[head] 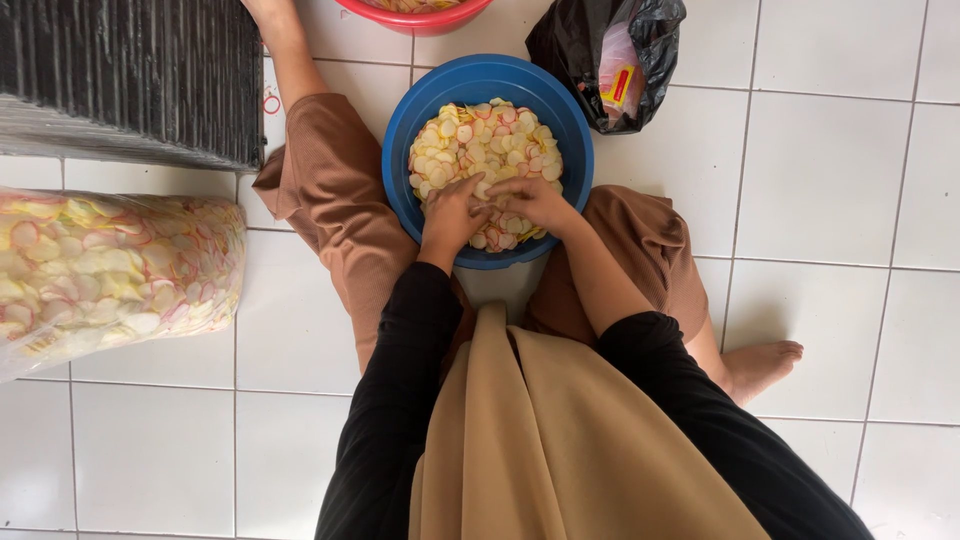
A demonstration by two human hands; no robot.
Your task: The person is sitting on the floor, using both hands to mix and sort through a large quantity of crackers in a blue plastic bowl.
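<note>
A blue round basin (400, 150) sits on the white tiled floor between my legs. It is filled with thin round crackers (490, 140), pale yellow and white with pink rims. My left hand (452, 212) rests palm down on the crackers at the near side of the basin. My right hand (535, 202) lies beside it, fingers curled into the crackers, fingertips meeting the left hand's. Whether either hand grips any crackers is hidden.
A large clear plastic bag of the same crackers (110, 270) lies at the left. A dark ribbed stack (130, 75) stands at the upper left. A red basin (420, 15) sits beyond the blue one. A black plastic bag (605, 60) lies at the upper right.
</note>
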